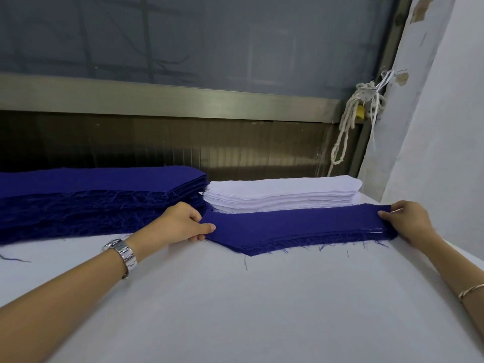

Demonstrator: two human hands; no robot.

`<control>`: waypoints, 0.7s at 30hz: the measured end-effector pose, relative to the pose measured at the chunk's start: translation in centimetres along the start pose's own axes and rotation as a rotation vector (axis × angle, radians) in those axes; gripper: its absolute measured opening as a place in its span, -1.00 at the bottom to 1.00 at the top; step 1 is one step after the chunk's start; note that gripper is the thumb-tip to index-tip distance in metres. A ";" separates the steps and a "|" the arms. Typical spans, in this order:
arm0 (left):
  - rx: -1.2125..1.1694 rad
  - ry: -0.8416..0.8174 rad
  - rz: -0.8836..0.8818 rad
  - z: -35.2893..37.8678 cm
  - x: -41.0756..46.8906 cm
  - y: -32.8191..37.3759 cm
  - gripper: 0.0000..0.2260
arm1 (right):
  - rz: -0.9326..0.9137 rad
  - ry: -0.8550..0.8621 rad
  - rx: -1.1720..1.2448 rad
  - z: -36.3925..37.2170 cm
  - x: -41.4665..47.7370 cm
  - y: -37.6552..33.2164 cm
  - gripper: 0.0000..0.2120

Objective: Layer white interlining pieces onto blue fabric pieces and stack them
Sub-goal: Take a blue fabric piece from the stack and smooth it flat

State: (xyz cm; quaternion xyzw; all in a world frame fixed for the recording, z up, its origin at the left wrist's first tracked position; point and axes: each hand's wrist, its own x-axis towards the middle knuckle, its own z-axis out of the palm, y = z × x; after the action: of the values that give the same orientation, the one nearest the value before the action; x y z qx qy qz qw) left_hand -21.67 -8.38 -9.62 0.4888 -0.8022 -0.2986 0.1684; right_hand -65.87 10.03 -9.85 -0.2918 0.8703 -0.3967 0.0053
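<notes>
A long blue fabric piece (293, 229) with a pointed front edge lies on top of a low blue stack in the middle of the white table. My left hand (183, 222) pinches its left end between thumb and fingers. My right hand (408, 221) pinches its right end. Just behind it stands a stack of white interlining pieces (282, 195). A thick pile of blue fabric pieces (91, 197) with frayed edges lies at the back left.
The white table (235, 310) stretches toward me in front of the stacks. A window with a metal frame (167, 95) runs along the back. A knotted white rope (348, 127) hangs at the back right beside a white wall (432, 127).
</notes>
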 end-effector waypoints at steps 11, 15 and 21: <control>0.335 0.306 0.180 -3.6 -4.2 2.2 -0.61 | -0.364 0.126 -0.156 1.5 -3.7 -5.1 -0.71; 0.330 0.495 0.301 -5.7 -5.5 1.2 -0.68 | -0.587 0.074 -0.103 4.0 -6.5 -9.9 -0.85; 0.335 0.675 0.393 -9.7 -5.4 -2.2 -0.85 | -0.750 -0.118 0.008 8.1 -10.5 -18.0 -0.88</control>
State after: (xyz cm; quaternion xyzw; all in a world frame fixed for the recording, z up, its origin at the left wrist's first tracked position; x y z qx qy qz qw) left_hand -12.17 -7.39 -3.49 0.4174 -0.8174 0.0506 0.3938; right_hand -46.18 0.57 -5.20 -0.6124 0.6997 -0.3570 -0.0891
